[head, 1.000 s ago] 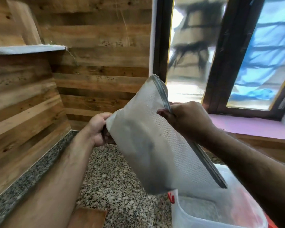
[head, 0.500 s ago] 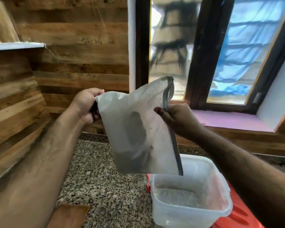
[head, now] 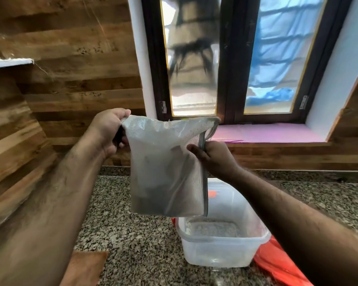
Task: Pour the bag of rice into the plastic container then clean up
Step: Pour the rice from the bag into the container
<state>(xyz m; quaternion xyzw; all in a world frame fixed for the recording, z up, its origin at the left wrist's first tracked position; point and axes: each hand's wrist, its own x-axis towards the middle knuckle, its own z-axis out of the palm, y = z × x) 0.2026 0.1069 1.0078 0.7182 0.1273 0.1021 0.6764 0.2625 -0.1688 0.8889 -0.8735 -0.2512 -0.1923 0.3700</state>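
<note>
A grey mesh zip bag (head: 165, 168) hangs in the air above the counter, its zipper edge running down the right side. My left hand (head: 110, 129) grips its upper left corner. My right hand (head: 215, 157) pinches the zipper edge partway down. Below the bag's lower right corner stands a clear plastic container (head: 221, 252) with a thin layer of rice (head: 213, 229) on its bottom. The bag looks limp and nearly empty; I cannot see inside it.
A red lid or sheet (head: 277, 263) lies under and to the right of the container. The speckled granite counter (head: 136, 240) meets wood-plank walls at the left and back. A wooden board (head: 85, 267) lies at the near edge. A pink window sill (head: 267, 133) sits behind.
The bag has swung from tilted over the container to hanging upright, its top corner raised by my left hand. The view has shifted, bringing the whole container into sight.
</note>
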